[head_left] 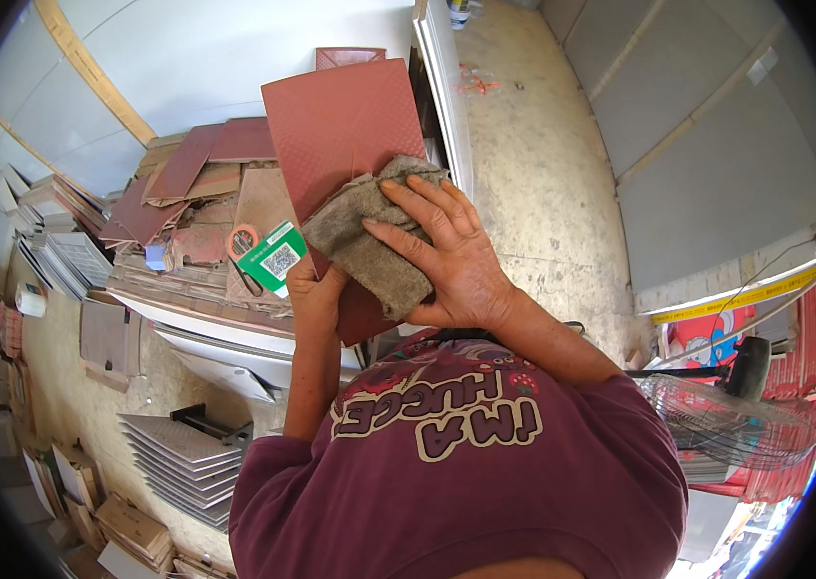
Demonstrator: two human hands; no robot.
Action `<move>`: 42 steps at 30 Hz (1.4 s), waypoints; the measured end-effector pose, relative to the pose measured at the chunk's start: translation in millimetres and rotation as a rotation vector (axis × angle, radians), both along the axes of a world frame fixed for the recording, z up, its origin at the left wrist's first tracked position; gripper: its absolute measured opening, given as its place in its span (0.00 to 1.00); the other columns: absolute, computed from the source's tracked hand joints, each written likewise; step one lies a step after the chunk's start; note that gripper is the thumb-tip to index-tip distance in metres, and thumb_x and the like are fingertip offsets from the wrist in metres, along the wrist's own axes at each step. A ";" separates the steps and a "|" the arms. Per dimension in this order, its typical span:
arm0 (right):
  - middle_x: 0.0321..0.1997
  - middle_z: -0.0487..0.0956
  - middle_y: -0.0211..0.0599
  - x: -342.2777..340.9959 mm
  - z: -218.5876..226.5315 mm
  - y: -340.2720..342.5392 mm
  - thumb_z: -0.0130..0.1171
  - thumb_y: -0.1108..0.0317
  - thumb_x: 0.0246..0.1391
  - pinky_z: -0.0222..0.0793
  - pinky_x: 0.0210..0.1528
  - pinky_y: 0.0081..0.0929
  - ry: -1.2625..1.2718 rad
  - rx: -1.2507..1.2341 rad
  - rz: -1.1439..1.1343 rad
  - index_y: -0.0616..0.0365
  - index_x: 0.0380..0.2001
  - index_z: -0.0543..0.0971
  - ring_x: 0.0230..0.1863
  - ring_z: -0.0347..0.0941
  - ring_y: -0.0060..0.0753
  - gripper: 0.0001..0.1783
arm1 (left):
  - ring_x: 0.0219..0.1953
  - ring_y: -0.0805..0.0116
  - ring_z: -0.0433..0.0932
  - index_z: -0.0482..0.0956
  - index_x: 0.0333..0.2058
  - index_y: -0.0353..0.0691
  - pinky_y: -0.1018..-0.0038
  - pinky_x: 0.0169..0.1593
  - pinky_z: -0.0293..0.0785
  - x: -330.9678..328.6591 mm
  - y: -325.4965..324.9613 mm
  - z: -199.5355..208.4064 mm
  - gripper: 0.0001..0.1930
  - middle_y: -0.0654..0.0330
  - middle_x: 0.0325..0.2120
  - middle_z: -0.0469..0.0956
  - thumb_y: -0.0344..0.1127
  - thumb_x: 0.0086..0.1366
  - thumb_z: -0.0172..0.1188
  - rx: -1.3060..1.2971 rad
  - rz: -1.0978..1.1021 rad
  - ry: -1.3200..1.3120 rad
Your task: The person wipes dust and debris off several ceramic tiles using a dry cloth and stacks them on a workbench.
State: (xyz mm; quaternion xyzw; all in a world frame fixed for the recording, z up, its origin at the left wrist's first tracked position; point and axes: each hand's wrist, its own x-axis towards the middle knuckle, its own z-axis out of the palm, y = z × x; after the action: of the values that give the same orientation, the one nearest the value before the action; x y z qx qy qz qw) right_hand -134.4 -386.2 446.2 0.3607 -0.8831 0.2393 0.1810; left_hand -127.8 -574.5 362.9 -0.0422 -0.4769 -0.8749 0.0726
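A long red tile point(340, 125) with a fine textured face is held tilted in front of my body. My left hand point(315, 297) grips its lower left edge, and most of those fingers are hidden behind the tile and cloth. Over the tile's lower half lies a folded grey-brown cloth point(374, 256). My right hand point(461, 256) holds this cloth against the tile, fingers slightly spread across it and the thumb low by its bottom edge. Beside my left hand is a green and white card point(273, 259) with a square code, next to an orange tape roll point(243, 240).
Red tiles point(184, 164) and cardboard lie piled on a stack at the left. Grey tiles point(186, 463) stand in a rack at lower left. White panels point(442, 87) rise beyond the red tile. A fan point(736, 415) is at the right, near red corrugated sheeting.
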 end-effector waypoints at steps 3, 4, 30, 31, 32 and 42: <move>0.68 0.58 0.39 -7.2 -0.2 2.2 0.67 0.58 0.28 0.44 0.69 0.50 0.087 0.049 -0.055 0.41 0.60 0.68 0.68 0.52 0.47 0.46 | 0.41 0.74 0.76 0.79 0.44 0.34 0.76 0.45 0.72 1.8 5.2 7.5 0.14 0.61 0.40 0.80 0.29 0.59 0.64 -0.059 -0.001 0.028; 0.68 0.58 0.39 -11.3 2.5 2.7 0.67 0.59 0.29 0.44 0.69 0.50 0.110 0.035 -0.070 0.41 0.60 0.68 0.68 0.52 0.47 0.46 | 0.41 0.74 0.76 0.78 0.44 0.34 0.76 0.45 0.72 2.3 6.7 10.9 0.14 0.61 0.40 0.80 0.29 0.59 0.64 -0.083 -0.004 0.032; 0.69 0.57 0.37 -54.4 39.3 -18.9 0.70 0.63 0.29 0.46 0.69 0.49 0.269 -0.061 -0.157 0.38 0.62 0.64 0.68 0.51 0.48 0.49 | 0.36 0.77 0.75 0.80 0.40 0.33 0.78 0.42 0.72 6.4 6.3 15.7 0.11 0.64 0.35 0.80 0.29 0.58 0.65 -0.173 -0.071 0.056; 0.67 0.58 0.38 -63.2 40.2 -14.2 0.69 0.63 0.32 0.47 0.68 0.49 0.308 -0.103 -0.201 0.39 0.62 0.65 0.67 0.52 0.50 0.47 | 0.36 0.77 0.75 0.80 0.40 0.33 0.78 0.42 0.72 6.4 6.5 18.4 0.11 0.64 0.35 0.80 0.29 0.58 0.65 -0.187 -0.064 0.046; 0.67 0.58 0.39 -69.7 39.5 -9.5 0.69 0.61 0.33 0.48 0.68 0.48 0.309 -0.098 -0.234 0.40 0.61 0.65 0.67 0.52 0.51 0.46 | 0.36 0.77 0.75 0.80 0.40 0.33 0.78 0.41 0.72 6.4 6.6 20.3 0.11 0.64 0.35 0.80 0.30 0.58 0.65 -0.201 -0.057 0.035; 0.69 0.54 0.48 -24.5 6.3 -10.0 0.65 0.47 0.36 0.50 0.66 0.50 0.089 -0.019 -0.077 0.47 0.63 0.64 0.68 0.49 0.60 0.48 | 0.36 0.75 0.76 0.80 0.41 0.34 0.78 0.42 0.72 -7.7 -4.0 18.4 0.13 0.62 0.36 0.80 0.32 0.58 0.66 -0.063 0.081 -0.039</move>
State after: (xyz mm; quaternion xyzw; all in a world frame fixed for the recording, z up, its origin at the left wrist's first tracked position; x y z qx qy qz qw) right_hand -158.9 -396.3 452.5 0.3349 -0.8851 0.2243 0.2326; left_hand -135.5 -578.4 381.3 -0.0082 -0.5067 -0.8566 0.0974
